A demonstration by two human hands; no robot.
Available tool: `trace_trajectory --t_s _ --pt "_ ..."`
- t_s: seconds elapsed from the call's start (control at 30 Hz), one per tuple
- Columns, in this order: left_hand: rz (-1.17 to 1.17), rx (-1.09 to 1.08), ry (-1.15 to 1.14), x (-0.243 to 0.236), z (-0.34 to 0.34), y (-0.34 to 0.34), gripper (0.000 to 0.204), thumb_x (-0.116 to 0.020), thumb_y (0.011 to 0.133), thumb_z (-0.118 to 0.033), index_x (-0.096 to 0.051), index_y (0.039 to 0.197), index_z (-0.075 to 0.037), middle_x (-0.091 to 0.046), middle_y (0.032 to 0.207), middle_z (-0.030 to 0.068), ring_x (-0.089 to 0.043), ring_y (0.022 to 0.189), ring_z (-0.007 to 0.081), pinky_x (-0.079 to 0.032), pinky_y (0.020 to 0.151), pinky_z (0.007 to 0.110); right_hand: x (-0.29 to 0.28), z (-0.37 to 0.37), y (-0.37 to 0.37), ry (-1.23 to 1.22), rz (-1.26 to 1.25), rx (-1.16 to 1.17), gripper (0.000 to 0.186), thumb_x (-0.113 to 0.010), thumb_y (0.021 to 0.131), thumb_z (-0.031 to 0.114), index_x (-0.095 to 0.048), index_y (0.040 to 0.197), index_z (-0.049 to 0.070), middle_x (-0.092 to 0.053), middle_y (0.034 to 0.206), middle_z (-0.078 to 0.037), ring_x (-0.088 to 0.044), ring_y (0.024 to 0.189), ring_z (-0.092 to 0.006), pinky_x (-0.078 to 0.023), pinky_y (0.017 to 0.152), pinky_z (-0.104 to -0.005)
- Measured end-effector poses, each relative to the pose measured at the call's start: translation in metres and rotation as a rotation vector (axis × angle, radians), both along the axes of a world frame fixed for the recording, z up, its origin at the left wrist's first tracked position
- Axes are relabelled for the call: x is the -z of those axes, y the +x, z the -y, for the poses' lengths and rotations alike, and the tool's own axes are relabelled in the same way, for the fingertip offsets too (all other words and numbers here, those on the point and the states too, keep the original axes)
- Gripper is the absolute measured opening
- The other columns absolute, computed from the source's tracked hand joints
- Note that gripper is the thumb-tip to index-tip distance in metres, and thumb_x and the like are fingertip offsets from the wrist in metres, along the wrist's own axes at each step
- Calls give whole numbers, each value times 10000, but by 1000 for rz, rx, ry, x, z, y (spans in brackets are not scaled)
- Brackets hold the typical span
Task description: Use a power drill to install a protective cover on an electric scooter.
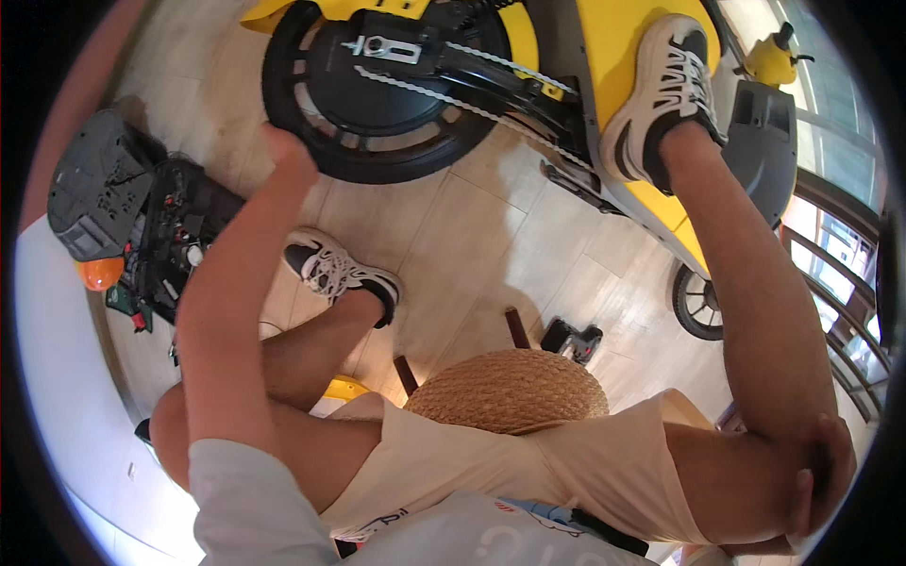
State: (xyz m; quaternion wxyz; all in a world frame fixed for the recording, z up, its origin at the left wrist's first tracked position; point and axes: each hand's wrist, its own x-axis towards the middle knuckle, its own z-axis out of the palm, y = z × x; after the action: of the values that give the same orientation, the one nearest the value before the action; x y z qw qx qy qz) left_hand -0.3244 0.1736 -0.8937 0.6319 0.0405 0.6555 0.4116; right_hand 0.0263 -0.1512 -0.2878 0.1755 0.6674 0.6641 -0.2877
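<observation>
My left arm stretches up to the rear wheel (429, 162) of a yellow and black scooter. At the black tire's lower left edge, my left hand (293, 158) is against the rubber, with most of its fingers hidden. A silver chain (425, 92) runs from the wheel hub along the black swing arm (500, 90). My right hand (823, 476) lies at my right knee with a finger showing along it; no tool is visible there. My right foot, in a white and black sneaker (665, 99), rests on the yellow scooter body (609, 33).
On the left are a grey plastic case (99, 184) and a black open tray (189, 212) of small parts, with an orange round object (100, 274) beside them. I sit on a woven stool (510, 387). Behind it lies a black device (571, 340). A small front wheel (696, 304) stands at right.
</observation>
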Motion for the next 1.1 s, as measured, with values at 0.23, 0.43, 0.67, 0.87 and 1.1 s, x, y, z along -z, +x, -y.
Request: trace_trajectory --t_s 0.23,0.43,0.67,0.87,1.1 --pt "-21 345 -31 15 -59 -29 611 -260 972 -525 -536 1299 -88 -612 1188 143 -607 1065 311 -506 951 451 6 -5 -21 -1 16 203 509 -411 886 51 -356 1369 -100 -451 1346 -263 -509 1097 -299 -378 995 -373" --pt "86 307 178 13 -39 -24 708 -394 918 -691 -555 1242 -82 -656 979 99 -638 703 263 -561 673 401 3 -8 -22 -35 70 304 560 -460 864 91 -365 1376 -114 -455 1354 -216 -512 1080 -254 -376 989 -355" --pt "24 210 152 4 -30 -16 696 -403 918 -695 -574 1188 -77 -650 886 94 -619 627 257 -553 620 387 7 2 -17 45 82 190 562 -485 846 82 -384 1362 -116 -474 1340 -229 -521 1104 -263 -391 987 -370" --pt "220 197 165 2 -31 -17 633 -419 925 -677 -599 1094 -94 -637 785 83 -594 584 223 -507 537 361 24 -7 -22 182 95 196 518 -587 750 92 -534 1241 -66 -592 1178 -206 -580 1057 -308 -436 942 -385" --pt "-104 148 83 9 -32 -19 868 -472 858 -740 -583 1244 29 -655 1098 137 -647 923 248 -517 856 360 38 -48 -44 134 11 273 475 -597 723 89 -575 1170 -69 -624 985 -201 -613 841 -286 -478 759 -356"
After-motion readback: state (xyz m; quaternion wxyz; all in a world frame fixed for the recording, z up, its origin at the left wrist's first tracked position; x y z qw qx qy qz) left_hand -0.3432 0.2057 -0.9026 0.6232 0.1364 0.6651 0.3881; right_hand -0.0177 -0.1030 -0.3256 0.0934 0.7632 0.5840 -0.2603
